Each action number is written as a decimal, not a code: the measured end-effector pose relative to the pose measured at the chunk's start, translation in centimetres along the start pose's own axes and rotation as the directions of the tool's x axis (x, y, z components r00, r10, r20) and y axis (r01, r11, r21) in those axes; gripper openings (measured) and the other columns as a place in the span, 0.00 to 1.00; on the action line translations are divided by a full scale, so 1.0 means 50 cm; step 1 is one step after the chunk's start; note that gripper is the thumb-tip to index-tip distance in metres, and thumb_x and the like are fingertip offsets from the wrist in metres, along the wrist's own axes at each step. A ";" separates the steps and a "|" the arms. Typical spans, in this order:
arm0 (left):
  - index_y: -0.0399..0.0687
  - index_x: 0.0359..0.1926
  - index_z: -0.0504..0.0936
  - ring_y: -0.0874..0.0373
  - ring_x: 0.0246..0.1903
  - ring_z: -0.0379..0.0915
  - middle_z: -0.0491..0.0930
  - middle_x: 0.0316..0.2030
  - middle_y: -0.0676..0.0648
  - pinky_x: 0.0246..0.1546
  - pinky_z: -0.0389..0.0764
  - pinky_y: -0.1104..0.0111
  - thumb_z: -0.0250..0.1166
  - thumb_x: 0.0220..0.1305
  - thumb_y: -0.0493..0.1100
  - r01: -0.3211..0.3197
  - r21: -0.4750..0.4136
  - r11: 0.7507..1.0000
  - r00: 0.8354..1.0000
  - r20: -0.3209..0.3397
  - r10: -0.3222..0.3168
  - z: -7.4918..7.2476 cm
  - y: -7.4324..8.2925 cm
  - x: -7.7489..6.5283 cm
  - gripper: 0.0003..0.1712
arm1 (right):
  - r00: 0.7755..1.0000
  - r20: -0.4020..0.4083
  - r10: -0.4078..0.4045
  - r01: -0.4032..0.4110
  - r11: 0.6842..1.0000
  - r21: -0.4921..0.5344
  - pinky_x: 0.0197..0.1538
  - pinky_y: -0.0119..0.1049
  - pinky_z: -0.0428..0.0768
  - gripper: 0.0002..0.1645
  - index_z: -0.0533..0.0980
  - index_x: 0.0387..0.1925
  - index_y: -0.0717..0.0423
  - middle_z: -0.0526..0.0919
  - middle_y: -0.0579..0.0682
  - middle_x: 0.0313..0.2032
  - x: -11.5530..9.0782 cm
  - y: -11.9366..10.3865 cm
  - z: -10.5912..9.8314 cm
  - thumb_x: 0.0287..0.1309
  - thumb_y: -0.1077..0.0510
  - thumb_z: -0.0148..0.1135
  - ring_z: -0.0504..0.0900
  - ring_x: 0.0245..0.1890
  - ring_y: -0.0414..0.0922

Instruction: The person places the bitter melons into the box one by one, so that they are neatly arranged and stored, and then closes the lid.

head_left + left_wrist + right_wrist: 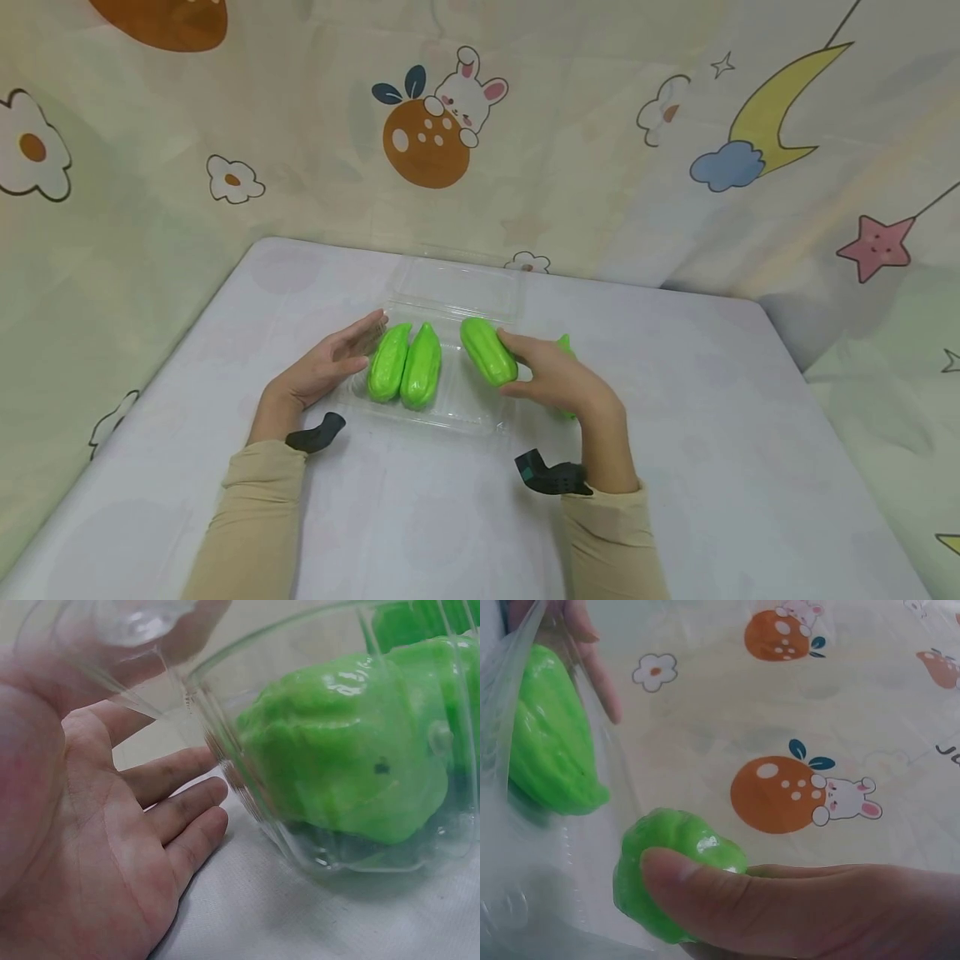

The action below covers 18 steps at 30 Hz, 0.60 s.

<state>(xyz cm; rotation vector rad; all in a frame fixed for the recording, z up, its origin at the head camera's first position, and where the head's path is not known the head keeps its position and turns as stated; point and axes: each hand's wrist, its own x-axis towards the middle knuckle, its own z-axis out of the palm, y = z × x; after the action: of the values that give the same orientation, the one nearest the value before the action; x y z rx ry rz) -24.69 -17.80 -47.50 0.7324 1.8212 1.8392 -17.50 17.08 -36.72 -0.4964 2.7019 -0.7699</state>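
Note:
A clear plastic clamshell box (465, 408) lies on the table with its lid (457, 287) folded back. Inside, on the left, two bright green, bumpy, pepper-like vegetables (422, 367) lie side by side. My right hand (558, 375) pinches another green pepper-like vegetable (487, 350) between thumb and fingers, above the box's right part. At the box's left wall is my left hand (322, 367), its fingers extended; in the left wrist view the fingertips (214, 821) are close against the plastic. Mostly hidden behind my right hand, one more green vegetable (565, 342) lies on the table.
A pale cloth covers the table (420, 517). A printed curtain (315, 125) with rabbits, flowers and a moon hangs behind it and at both sides. Each wrist carries a black camera mount (553, 475).

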 end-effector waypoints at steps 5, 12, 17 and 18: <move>0.52 0.75 0.45 0.51 0.75 0.30 0.40 0.76 0.46 0.64 0.55 0.85 0.55 0.66 0.33 -0.008 -0.003 1.000 1.000 0.000 0.008 -0.002 -0.003 0.000 0.42 | 1.000 0.009 -0.009 0.009 1.000 -0.015 0.69 0.45 0.65 0.48 0.55 0.72 0.54 0.64 0.49 0.69 0.008 -0.005 0.007 0.53 0.55 0.69 0.65 0.68 0.47; 0.53 0.75 0.46 0.51 0.75 0.32 0.41 0.76 0.47 0.64 0.55 0.85 0.54 0.66 0.33 -0.007 0.004 1.000 1.000 -0.007 0.007 -0.002 -0.005 0.002 0.42 | 1.000 0.009 -0.003 0.003 1.000 -0.021 0.69 0.43 0.64 0.49 0.55 0.72 0.52 0.63 0.46 0.70 0.022 -0.014 0.023 0.53 0.55 0.70 0.64 0.69 0.45; 0.53 0.75 0.46 0.51 0.75 0.32 0.41 0.76 0.47 0.64 0.55 0.85 0.55 0.66 0.34 -0.005 0.006 1.000 1.000 -0.011 0.006 -0.001 -0.004 0.001 0.42 | 1.000 0.004 -0.023 0.024 0.998 -0.052 0.70 0.42 0.63 0.50 0.55 0.72 0.54 0.62 0.47 0.70 0.029 -0.021 0.029 0.52 0.54 0.70 0.63 0.69 0.45; 0.53 0.75 0.46 0.51 0.75 0.32 0.41 0.76 0.47 0.64 0.55 0.85 0.55 0.66 0.34 -0.006 0.006 1.000 1.000 -0.011 0.006 0.000 -0.003 0.001 0.42 | 1.000 0.002 -0.028 0.028 0.998 -0.056 0.70 0.42 0.62 0.50 0.55 0.72 0.54 0.62 0.47 0.70 0.030 -0.022 0.031 0.52 0.54 0.70 0.62 0.70 0.45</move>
<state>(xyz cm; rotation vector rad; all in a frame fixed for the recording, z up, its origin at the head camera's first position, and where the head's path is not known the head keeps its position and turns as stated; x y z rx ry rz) -24.77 -17.77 -47.66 0.7322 1.8344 1.8456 -18.01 14.89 -37.62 -0.5482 2.7268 -0.7023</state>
